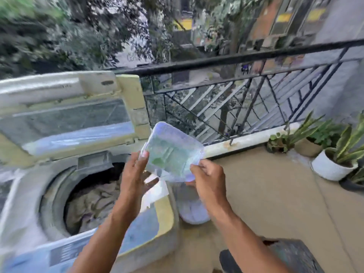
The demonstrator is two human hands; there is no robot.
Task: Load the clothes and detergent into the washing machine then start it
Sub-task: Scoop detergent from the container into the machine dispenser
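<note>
A top-loading washing machine (pixel 29 194) stands at the left with its lid (pixel 69 119) raised. Beige and grey clothes (pixel 94 200) lie in its drum. Above the machine's right edge I hold a clear plastic container (pixel 173 152), tilted, with something pale green showing in or through it. My left hand (pixel 136 178) holds its left side between fingertips and thumb. My right hand (pixel 208 180) grips its lower right corner. The frame is blurred, so I cannot tell whether the container has a lid on.
A white rounded object (pixel 194 211) sits on the floor beside the machine. A black metal railing (pixel 236 91) edges the balcony. Potted plants (pixel 334 156) stand at the right, and a dark object (pixel 291 255) lies at the bottom right.
</note>
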